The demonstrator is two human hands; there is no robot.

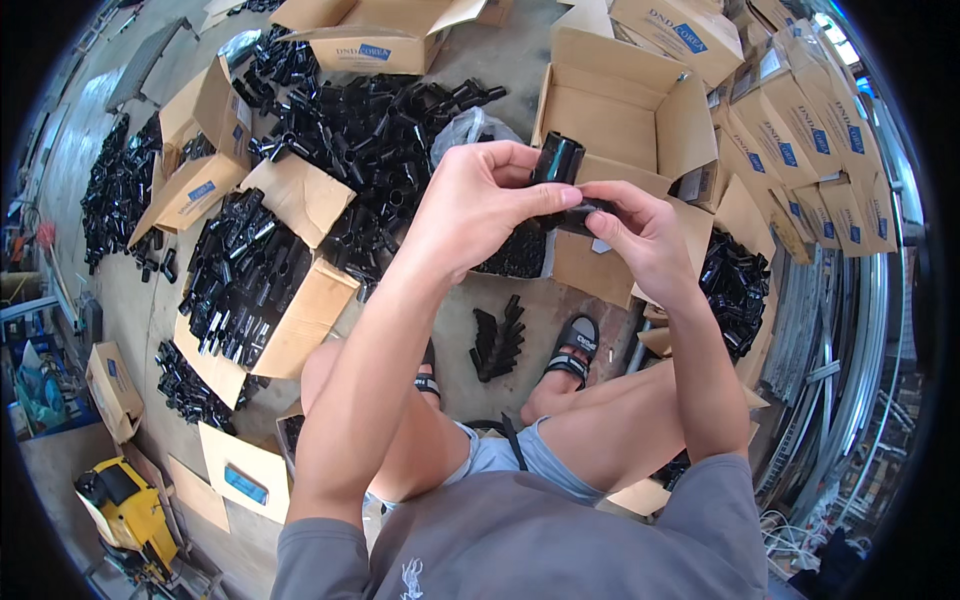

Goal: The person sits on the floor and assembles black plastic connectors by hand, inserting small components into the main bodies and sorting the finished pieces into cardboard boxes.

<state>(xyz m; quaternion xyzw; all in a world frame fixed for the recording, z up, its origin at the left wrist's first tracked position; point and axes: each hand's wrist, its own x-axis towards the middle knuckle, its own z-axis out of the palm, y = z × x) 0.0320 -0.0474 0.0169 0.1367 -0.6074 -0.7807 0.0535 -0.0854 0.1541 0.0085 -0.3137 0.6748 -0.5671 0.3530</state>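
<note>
Raised in front of me is a glossy black tubular pipe fitting (558, 158), its round open end tilted upward. My left hand (480, 200) is closed round it, thumb along the lower part. The fingertips of my right hand (640, 232) pinch the short dark branch (578, 215) at its lower end. Whether that branch is part of the fitting or a separate piece, I cannot tell. Below my hands, a small cluster of black fittings (497, 340) lies on the floor between my feet.
Big heaps of black fittings (350, 130) spread over the floor to the left. An open cardboard box (610, 115) stands ahead; another box (310, 315) on the left holds fittings. Closed cartons (800, 140) are stacked at the right, near long metal bars (815, 340). A phone (246, 485) lies on cardboard.
</note>
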